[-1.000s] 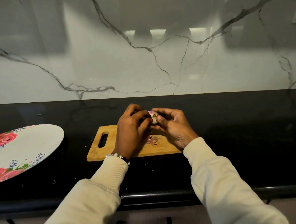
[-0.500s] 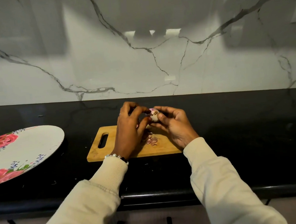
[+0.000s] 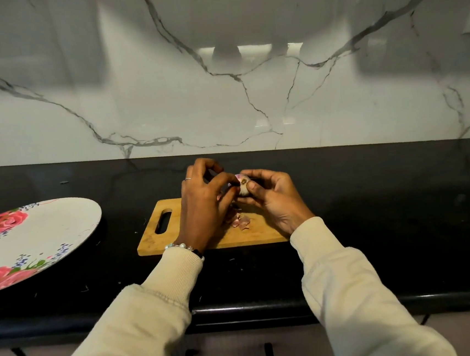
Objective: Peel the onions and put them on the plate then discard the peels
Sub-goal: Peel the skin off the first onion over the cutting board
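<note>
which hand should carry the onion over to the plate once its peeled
Probably the left hand: the plate lies on its side of the cutting board. The right hand holding the onion would cross over.

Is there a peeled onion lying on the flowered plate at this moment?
No, the visible part of the plate shows only its rose pattern, and the one onion in view is held between both hands above the cutting board.

white plate (image 3: 60, 223) with pink roses, black counter (image 3: 376, 221), tan board (image 3: 153, 240).
</note>
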